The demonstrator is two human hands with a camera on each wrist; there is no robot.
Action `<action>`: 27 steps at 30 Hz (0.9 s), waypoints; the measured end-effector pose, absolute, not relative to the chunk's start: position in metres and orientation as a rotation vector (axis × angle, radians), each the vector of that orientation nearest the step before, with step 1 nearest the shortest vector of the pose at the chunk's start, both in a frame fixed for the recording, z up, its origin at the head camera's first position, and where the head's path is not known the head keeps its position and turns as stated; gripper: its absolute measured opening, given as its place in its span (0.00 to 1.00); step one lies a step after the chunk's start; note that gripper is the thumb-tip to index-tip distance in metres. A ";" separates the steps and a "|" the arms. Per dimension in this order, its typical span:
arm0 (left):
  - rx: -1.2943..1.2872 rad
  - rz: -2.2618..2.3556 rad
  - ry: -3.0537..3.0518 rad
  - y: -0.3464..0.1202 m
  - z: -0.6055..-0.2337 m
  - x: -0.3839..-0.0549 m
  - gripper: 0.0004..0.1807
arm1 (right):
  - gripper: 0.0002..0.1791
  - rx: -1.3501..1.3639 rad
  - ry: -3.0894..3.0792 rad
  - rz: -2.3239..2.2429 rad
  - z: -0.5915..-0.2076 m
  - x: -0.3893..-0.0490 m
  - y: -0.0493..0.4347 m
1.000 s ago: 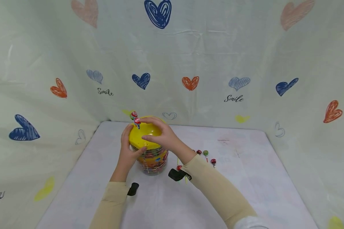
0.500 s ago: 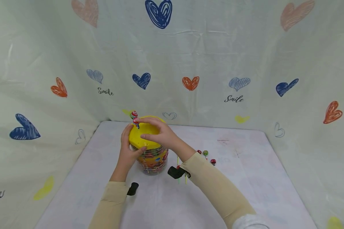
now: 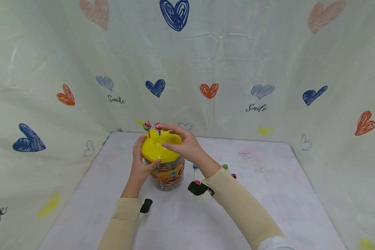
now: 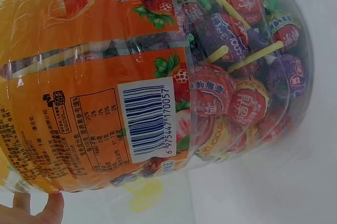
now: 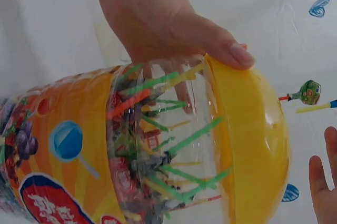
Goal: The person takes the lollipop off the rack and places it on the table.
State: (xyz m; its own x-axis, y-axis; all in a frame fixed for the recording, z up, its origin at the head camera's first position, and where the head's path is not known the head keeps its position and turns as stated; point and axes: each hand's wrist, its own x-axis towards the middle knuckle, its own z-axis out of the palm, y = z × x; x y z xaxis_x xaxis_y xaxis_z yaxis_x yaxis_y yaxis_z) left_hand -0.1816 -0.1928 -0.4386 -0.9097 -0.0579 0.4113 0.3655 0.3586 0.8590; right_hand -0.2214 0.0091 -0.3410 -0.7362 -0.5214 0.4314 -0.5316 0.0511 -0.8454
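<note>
A clear jar [image 3: 167, 178] full of wrapped lollipops stands on the table with a domed yellow lid [image 3: 154, 151]. My left hand [image 3: 141, 170] grips it around the lid's edge, thumb at the front; the left wrist view shows the jar's orange label [image 4: 95, 113]. Over the lid, my right hand [image 3: 189, 144] holds a red-and-blue lollipop [image 3: 158, 126] at the fingertips. Its yellow stick [image 5: 310, 109] points toward the lid with its end just off the surface in the right wrist view. A red-and-green lollipop [image 3: 147, 125] stands upright in the lid on a red stick.
More lollipops lie on the table right of the jar, among them a blue one [image 3: 195, 167], a green one [image 3: 225, 166] and a red one [image 3: 233, 175], partly hidden by my right arm. A heart-printed curtain [image 3: 225, 59] hangs behind the white table [image 3: 262, 208].
My right hand has moved right and slightly up with its lollipop, away from the standing one, whose red stick now shows. The left hand keeps its grip.
</note>
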 end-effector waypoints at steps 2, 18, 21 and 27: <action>-0.261 -1.555 -2.271 -0.193 -0.437 -0.181 0.49 | 0.26 1.139 -2.225 1.854 -0.343 -0.222 0.017; -0.285 -1.577 -2.238 -0.181 -0.403 -0.158 0.49 | 0.24 0.901 -2.081 2.123 -0.389 -0.224 0.093; -0.290 -1.569 -2.236 -0.180 -0.406 -0.157 0.49 | 0.25 0.807 -2.092 2.193 -0.405 -0.223 0.108; -0.311 -1.575 -2.233 -0.178 -0.405 -0.160 0.49 | 0.26 0.599 -2.170 2.248 -0.429 -0.219 0.140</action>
